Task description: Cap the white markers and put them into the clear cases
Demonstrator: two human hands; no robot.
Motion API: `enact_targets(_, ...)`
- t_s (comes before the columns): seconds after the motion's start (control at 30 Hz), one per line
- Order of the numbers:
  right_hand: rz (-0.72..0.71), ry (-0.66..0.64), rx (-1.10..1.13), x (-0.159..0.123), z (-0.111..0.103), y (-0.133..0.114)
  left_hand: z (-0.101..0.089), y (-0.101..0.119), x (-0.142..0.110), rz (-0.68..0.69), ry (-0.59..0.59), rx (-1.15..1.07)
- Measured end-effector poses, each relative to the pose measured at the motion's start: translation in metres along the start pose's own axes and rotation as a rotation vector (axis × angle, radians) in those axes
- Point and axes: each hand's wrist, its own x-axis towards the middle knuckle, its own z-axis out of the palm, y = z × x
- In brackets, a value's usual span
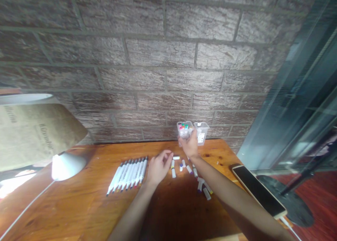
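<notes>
Near caps and illegible label, left and right hands curl partway, grips unclear.

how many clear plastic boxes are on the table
2: the left box and the right box, side by side at the back of the table; the right hand partly covers the left one.

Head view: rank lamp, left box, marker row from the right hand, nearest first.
From the right hand:
1. Left box: by the wall, right at the fingers.
2. Marker row: to the left, past the left hand.
3. Lamp: far left.
</notes>
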Motion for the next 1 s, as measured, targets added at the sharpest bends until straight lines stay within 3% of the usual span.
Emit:
enact_targets(0.17, -0.023, -0.072, 0.087, -0.003, -0.042, -0.031, -0.001, 0.000, 0.001, -0.011, -0.001, 0.001)
enact_targets(0.27, 0.015, -0.095, 0.042, -0.010, -0.077, -0.036, -0.002, 0.000, 0.001, -0.020, 0.004, 0.006)
enact_targets(0.43, 0.038, -0.082, -0.043, -0.010, -0.133, -0.014, 0.000, 0.000, 0.002, 0.008, -0.004, 0.032)
enact_targets(0.57, 0.110, -0.029, -0.169, 0.004, -0.163, 0.016, 0.002, -0.003, 0.003, 0.003, -0.004, 0.031)
enact_targets(0.77, 0.282, 0.058, -0.302, 0.031, -0.176, 0.055, 0.002, -0.004, 0.003, 0.000, -0.018, 0.022)
enact_targets(1.0, 0.373, 0.079, -0.316, 0.060, -0.157, 0.083, 0.002, -0.005, 0.002, 0.008, -0.006, 0.010)
